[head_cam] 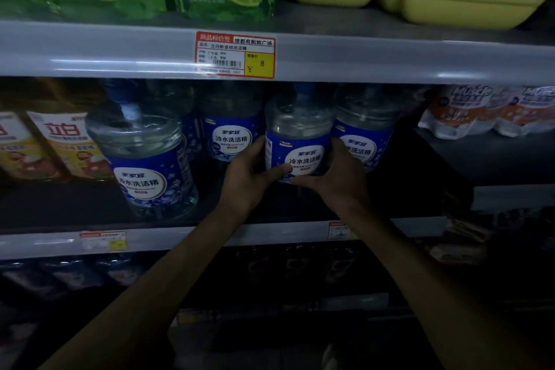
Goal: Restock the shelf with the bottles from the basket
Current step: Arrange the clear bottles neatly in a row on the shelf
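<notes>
We see a dim shop shelf (210,239). Just toward one o'clock of centre, two hands hold a clear, blue-labelled bottle (295,129) upright. The left hand (249,177) curls round its base from eight o'clock and the right hand (341,180) from four o'clock. Around it stand matching bottles (144,159), at nine, eleven and three o'clock. We judge placing is under way. Next, seat it level in the row, then let go. The basket is out of view.

A clear bottle (297,135) with a blue label is stood upright on the dim shelf (270,234), apparently touching two matching bottles (229,138) behind. Another bottle (144,159) is placed leftward, nearer the edge.
</notes>
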The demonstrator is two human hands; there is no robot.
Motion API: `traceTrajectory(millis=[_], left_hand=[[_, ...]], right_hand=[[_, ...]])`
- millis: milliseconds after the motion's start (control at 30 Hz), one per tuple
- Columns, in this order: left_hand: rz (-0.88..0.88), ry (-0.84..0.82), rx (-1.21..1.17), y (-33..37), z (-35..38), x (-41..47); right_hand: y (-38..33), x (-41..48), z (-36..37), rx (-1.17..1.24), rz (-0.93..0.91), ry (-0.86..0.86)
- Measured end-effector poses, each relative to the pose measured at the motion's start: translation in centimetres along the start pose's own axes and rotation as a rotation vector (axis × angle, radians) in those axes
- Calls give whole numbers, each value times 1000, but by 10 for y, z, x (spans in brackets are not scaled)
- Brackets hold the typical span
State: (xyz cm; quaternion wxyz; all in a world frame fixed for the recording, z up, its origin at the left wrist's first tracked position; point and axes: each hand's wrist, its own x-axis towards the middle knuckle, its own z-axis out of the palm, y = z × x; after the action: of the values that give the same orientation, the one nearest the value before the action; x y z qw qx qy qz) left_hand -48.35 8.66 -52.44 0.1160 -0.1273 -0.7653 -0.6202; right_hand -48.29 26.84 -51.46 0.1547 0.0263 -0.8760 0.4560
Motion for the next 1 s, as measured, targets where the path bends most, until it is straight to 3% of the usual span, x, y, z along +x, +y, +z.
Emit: traceTrajectory(millis=[200,367,667,1000], left_hand=[[9,83,54,4,7,-7],[-113,183,-18,4,18,-20],[-274,190,-271,16,17,-14],[-276,109,-234,8,27,12]], right_hand=[[-1,-2,-1,136,76,-53],[-5,-10,-3,262,199,-72],[-15,-9,6,364,282,-51],[-25,1,28,414,309,12]])
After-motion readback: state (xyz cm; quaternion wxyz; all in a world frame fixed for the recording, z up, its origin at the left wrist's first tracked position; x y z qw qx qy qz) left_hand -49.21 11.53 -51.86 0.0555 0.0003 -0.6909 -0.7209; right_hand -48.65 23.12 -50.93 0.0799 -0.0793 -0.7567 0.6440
